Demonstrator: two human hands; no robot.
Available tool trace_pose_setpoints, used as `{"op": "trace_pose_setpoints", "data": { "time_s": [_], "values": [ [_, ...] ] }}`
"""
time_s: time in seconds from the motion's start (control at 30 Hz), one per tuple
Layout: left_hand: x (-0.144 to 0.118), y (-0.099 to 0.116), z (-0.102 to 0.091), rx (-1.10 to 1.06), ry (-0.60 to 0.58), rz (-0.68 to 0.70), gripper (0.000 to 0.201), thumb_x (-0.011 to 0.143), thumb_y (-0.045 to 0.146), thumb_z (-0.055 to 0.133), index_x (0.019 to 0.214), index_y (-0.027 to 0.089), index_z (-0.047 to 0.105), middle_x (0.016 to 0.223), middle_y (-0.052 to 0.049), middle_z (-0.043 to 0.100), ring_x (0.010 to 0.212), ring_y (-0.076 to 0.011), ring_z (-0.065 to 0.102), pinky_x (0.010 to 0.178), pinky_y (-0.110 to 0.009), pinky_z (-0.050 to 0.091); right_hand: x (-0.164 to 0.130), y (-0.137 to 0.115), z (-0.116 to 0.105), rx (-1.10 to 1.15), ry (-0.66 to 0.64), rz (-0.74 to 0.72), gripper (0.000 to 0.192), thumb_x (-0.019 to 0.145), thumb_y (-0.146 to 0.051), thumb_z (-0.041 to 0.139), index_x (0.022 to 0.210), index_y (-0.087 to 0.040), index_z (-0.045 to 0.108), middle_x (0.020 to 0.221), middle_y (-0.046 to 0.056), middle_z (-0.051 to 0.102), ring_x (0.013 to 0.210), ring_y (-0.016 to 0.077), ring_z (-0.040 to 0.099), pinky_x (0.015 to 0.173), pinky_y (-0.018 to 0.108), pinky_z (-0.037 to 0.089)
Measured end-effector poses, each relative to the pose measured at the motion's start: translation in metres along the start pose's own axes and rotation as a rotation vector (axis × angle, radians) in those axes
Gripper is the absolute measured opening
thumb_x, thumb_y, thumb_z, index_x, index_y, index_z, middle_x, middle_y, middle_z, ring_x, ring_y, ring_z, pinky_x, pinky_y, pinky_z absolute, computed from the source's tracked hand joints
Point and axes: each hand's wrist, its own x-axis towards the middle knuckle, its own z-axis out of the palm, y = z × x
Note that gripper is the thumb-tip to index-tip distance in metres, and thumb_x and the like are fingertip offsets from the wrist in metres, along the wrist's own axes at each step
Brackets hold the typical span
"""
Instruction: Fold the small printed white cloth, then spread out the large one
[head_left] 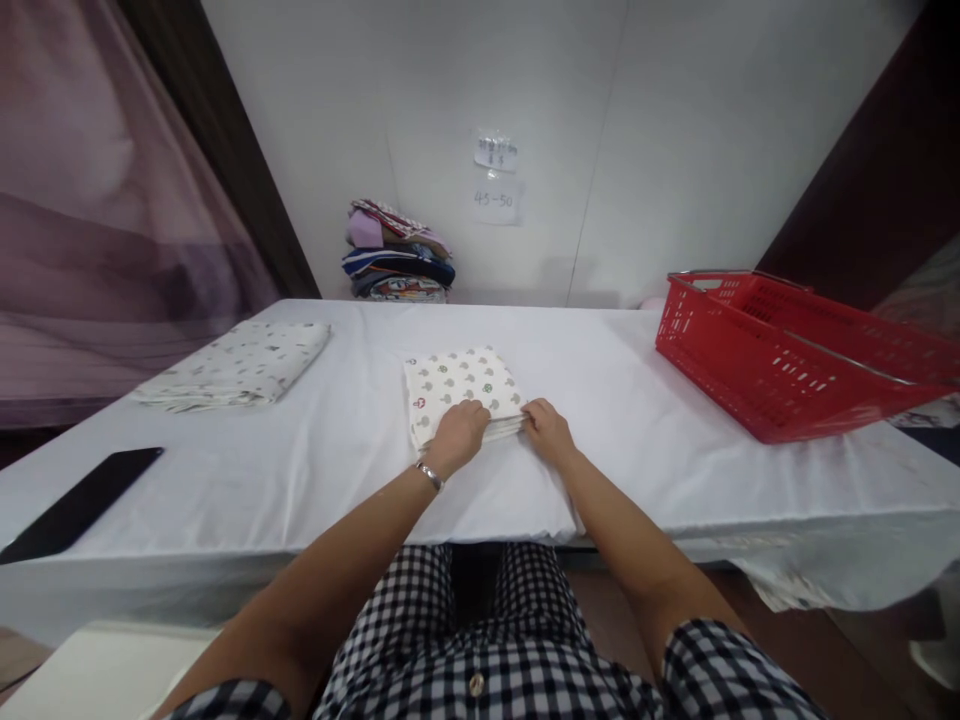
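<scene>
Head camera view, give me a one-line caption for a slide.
Both hands, left hand and right hand, press the near edge of a folded patterned cloth on a white table, red basket alongside.

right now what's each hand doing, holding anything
Left hand: grip closed on the near edge of the folded patterned cloth.
Right hand: fingers pinch the same cloth's near right corner.

We see our left hand (459,432) and right hand (547,428) pressing on a small folded white cloth with green dots (459,388). It lies on the white table (637,400). A red plastic basket (802,350) sits far to the right.
</scene>
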Motion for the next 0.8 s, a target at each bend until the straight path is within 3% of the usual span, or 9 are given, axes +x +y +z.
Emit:
{"op": "trace_pose_setpoints", "data": {
  "time_s": [0.2,0.53,0.8],
  "values": [
    [-0.011,-0.004,0.011,-0.081,0.018,-0.012,0.015,0.090,0.027,0.050,0.091,0.017,0.061,0.090,-0.008,0.058,0.086,-0.0220,0.051,0.073,-0.035,0.039,0.000,0.002,0.002,0.007,0.005,0.012,0.026,0.081,-0.011,0.045,0.100,-0.022,0.058,0.105,0.005,0.058,0.097,0.0180,0.054,0.077,0.028,0.046],
    [-0.019,0.001,0.012,-0.184,0.099,-0.055,0.014,0.088,0.022,0.052,0.096,0.019,0.063,0.096,-0.007,0.060,0.091,-0.0214,0.052,0.080,-0.037,0.041,-0.003,0.010,0.005,0.002,0.064,-0.031,0.023,0.081,-0.013,0.046,0.096,-0.022,0.061,0.101,0.006,0.059,0.097,0.0194,0.053,0.079,0.030,0.045],
    [-0.072,-0.039,-0.002,-0.227,0.252,-0.257,0.017,0.086,0.026,0.055,0.098,0.020,0.066,0.103,-0.007,0.063,0.097,-0.0236,0.054,0.084,-0.039,0.043,-0.003,0.011,0.005,0.045,0.077,-0.010,0.022,0.079,-0.014,0.045,0.092,-0.022,0.061,0.097,0.004,0.059,0.094,0.0191,0.054,0.078,0.030,0.045]
  ]
}}
